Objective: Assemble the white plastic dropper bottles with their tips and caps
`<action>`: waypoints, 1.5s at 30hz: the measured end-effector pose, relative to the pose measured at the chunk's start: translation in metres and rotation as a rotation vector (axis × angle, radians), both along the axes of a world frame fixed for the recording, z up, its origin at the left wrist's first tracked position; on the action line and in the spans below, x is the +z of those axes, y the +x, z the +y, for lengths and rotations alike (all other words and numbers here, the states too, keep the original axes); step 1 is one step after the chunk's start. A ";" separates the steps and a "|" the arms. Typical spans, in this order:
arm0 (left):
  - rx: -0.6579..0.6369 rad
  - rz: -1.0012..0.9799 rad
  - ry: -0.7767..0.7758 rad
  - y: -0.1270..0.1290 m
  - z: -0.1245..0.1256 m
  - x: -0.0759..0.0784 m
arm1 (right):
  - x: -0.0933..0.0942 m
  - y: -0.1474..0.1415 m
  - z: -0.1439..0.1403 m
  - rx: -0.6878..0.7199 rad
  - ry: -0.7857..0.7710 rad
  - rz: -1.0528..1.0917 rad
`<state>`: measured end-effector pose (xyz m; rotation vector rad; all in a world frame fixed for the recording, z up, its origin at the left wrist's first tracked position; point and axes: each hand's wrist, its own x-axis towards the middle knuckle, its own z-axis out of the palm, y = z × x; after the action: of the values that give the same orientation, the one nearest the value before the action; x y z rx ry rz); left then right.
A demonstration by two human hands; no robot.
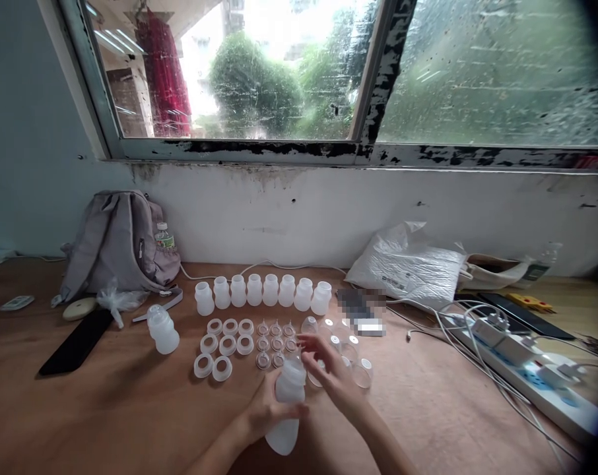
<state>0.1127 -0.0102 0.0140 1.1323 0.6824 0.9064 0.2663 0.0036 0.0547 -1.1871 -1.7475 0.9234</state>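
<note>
Small improvised home-style workroom, not a factory line. Worn wooden tabletop [105, 409] pushed against a stained white wall [329, 211] under a peeling, rain-streaked window [358, 79]. Personal clutter on it: grey backpack [115, 244], power strip [521, 359] with tangled cables, crumpled plastic bag [408, 264], rows of small white bottles [263, 291].

Translucent white bottle [288, 409], grey backpack [115, 244]

My wooden table [105, 409] carries a row of white bottles [263, 291], rings [223, 343] and clear caps [351, 343] before me, a grey backpack [115, 247] and black phone [76, 343] at left, a plastic bag [408, 267] and power strip [521, 359] at right.
</note>
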 end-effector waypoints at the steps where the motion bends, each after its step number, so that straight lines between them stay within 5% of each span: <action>1: 0.004 -0.002 0.059 0.001 0.000 0.001 | -0.002 -0.009 -0.004 0.031 -0.070 0.115; 7: 0.118 0.241 0.349 0.002 -0.003 0.003 | -0.014 -0.040 -0.015 0.033 -0.237 0.409; 11: 0.140 0.319 0.395 0.003 -0.006 0.002 | -0.013 -0.041 -0.015 0.039 -0.279 0.508; 25: -0.139 0.083 0.008 -0.009 -0.002 0.020 | -0.009 -0.039 -0.017 0.054 -0.316 0.477; 32: -0.612 -0.215 -0.404 -0.016 -0.001 -0.006 | 0.001 -0.034 -0.020 0.285 -0.388 0.543; 36: -0.811 -0.392 -0.406 -0.012 0.004 -0.024 | 0.006 -0.033 -0.021 0.409 -0.375 0.549; 45: -0.812 -0.535 -0.369 -0.013 0.003 -0.029 | 0.002 -0.033 -0.020 0.311 -0.325 0.501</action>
<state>0.0999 -0.0070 -0.0146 0.6816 -0.0774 0.3244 0.2330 -0.0160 0.0570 -0.7843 -1.4212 1.5854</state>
